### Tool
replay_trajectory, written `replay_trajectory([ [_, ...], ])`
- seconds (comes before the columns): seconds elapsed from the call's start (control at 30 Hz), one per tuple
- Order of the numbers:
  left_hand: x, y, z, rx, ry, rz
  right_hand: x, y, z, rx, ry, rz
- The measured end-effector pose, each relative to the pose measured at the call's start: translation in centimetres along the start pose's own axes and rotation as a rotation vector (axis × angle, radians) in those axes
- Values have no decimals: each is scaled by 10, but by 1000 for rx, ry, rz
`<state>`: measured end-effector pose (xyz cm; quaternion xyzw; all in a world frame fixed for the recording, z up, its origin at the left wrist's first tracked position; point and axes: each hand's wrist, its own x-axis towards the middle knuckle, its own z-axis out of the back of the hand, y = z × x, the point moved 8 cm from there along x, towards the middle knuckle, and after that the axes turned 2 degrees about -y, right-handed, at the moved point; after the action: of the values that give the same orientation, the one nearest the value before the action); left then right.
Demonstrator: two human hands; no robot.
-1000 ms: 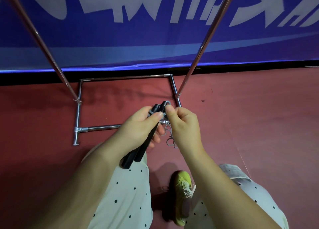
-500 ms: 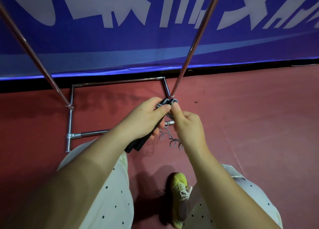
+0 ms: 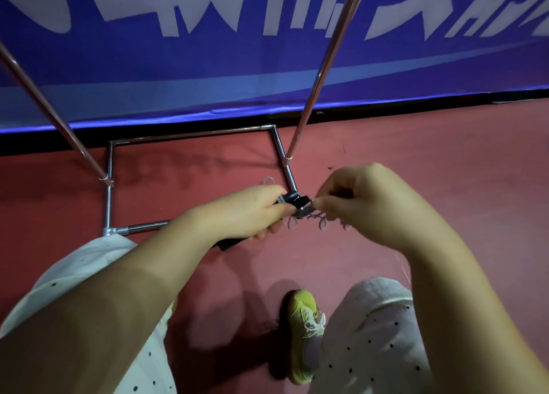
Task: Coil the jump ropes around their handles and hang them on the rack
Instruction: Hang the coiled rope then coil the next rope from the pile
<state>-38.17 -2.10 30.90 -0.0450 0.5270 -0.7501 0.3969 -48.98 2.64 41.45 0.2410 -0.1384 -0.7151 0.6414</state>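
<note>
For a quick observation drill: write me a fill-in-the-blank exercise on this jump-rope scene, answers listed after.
1. The left hand grips the black ____ of the jump rope.
2. The right hand pinches the curly grey ____ close to the handles.
3. The rack stands on a ____ floor.
4. The shoe is coloured ____.

Missing words: handles; rope; red; yellow

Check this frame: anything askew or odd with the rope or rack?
Only the rope: its curly grey end hangs in loose kinks off the black handles in the left hand, pinched by the right hand, not yet coiled. Rack looks fine.
</note>
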Motion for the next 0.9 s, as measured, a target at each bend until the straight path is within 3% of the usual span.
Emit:
replay_trajectory([
  [0.23,-12,-37,-22,-42,175,-158,47,9,-5,394,342,100],
  [0.33,-18,-49,-20,-177,119,-224,57,1,-36,762,571,-41],
  [0.43,-20,-49,-4,-385,-37,-246,61,-9,-58,1014,635,-150],
  [0.57,-18,-36,14,-503,-245,-201,60,-20,-71,1252,466,-280],
  [0.67,-18,-25,24,-499,-341,-131,51,-22,-69,1356,283,-265],
  [0.8,-20,-26,31,-456,-392,-151,31,-17,-52,1090,65,-71],
  [0.9,-22,-34,30,-353,-377,-203,22,-14,-40,908,-39,-41],
])
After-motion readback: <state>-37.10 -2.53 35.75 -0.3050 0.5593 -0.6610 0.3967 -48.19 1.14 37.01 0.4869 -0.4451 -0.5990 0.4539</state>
